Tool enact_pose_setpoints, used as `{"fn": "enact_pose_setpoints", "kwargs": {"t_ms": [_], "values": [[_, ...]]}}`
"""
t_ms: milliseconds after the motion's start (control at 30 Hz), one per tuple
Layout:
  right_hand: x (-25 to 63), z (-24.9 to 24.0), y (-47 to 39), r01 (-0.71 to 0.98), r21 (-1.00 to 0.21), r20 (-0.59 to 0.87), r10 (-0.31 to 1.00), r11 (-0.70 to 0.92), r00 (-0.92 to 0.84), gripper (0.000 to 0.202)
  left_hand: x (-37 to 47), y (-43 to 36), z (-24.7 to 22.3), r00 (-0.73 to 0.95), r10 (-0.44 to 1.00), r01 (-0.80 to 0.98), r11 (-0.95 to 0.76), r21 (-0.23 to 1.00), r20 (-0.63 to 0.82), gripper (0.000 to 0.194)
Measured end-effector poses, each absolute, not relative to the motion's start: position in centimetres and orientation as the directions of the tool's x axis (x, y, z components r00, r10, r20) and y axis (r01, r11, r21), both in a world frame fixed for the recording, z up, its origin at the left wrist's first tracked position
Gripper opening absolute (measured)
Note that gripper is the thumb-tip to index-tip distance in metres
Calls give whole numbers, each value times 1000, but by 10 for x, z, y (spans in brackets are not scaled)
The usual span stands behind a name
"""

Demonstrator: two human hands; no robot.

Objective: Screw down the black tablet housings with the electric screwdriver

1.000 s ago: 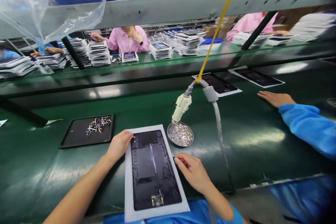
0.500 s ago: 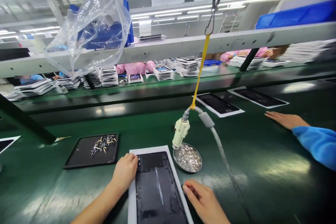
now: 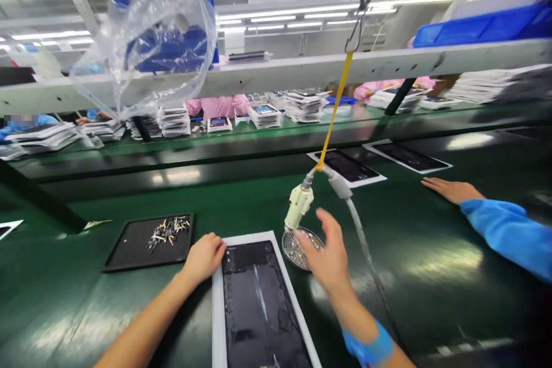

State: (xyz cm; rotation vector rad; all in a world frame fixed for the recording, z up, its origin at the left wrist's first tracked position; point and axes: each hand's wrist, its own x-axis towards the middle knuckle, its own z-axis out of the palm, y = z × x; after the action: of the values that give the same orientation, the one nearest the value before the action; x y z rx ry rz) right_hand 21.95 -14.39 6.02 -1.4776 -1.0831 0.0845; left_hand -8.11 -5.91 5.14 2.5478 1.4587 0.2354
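Note:
A dark tablet housing [image 3: 259, 316] lies on a white sheet [image 3: 218, 310] in front of me, its inside facing up. My left hand [image 3: 204, 256] has its fingers curled against the housing's upper left edge. Raised to the right of the sheet is my right hand [image 3: 331, 259], thumb and fingers apart with nothing between them. It reaches toward a pale electric screwdriver [image 3: 298, 208] that hangs from a yellow strap [image 3: 337, 103], not touching it as far as I can see. Below the screwdriver sits a round dish [image 3: 293, 250] of small silvery pieces, partly hidden by my right hand.
On the left, a black tray [image 3: 129, 250] holds a heap of small strip-like parts [image 3: 168, 231]. Two more housings, one nearer [image 3: 351, 167] and one farther [image 3: 407, 156], lie at back right. A co-worker's hand [image 3: 452, 190] rests nearby. The screwdriver's grey cable [image 3: 366, 250] trails rightward.
My right hand has risen from beside the housing's right edge toward the screwdriver, and its fingers have spread. My left hand stays at the housing's edge. The view has shifted slightly.

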Motion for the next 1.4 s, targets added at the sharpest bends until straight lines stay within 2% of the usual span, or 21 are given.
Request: {"fn": "enact_pose_setpoints", "kwargs": {"t_ms": [33, 67, 133, 233, 433, 633, 867, 1400], "values": [[221, 71, -125, 528, -823, 522, 646, 209, 558, 73, -83, -51, 52, 526, 850, 811, -504, 296, 5, 28], [224, 80, -107, 451, -855, 484, 706, 256, 517, 77, -85, -44, 52, 553, 833, 784, -515, 348, -14, 26], [231, 92, -79, 174, -933, 358, 867, 316, 346, 70, -89, -36, 48, 595, 804, 726, -530, 438, -14, 24], [237, 94, -61, -51, -949, 292, 931, 310, 220, 58, -91, -36, 41, 598, 800, 687, -538, 489, 41, 22], [231, 81, -79, 44, -906, 407, 835, 422, 371, 42, -88, -45, 35, 574, 813, 699, -548, 459, 95, 22], [222, 75, -87, 128, -908, 410, 777, 400, 477, 36, -88, -44, 35, 583, 802, 678, -568, 465, 129, 25], [215, 71, -87, 135, -889, 451, 781, 439, 432, 30, -90, -43, 31, 597, 792, 664, -575, 479, 124, 29], [215, 64, -84, 136, -884, 457, 766, 447, 452, 31, -87, -46, 36, 588, 801, 670, -560, 487, 113, 29]]}}
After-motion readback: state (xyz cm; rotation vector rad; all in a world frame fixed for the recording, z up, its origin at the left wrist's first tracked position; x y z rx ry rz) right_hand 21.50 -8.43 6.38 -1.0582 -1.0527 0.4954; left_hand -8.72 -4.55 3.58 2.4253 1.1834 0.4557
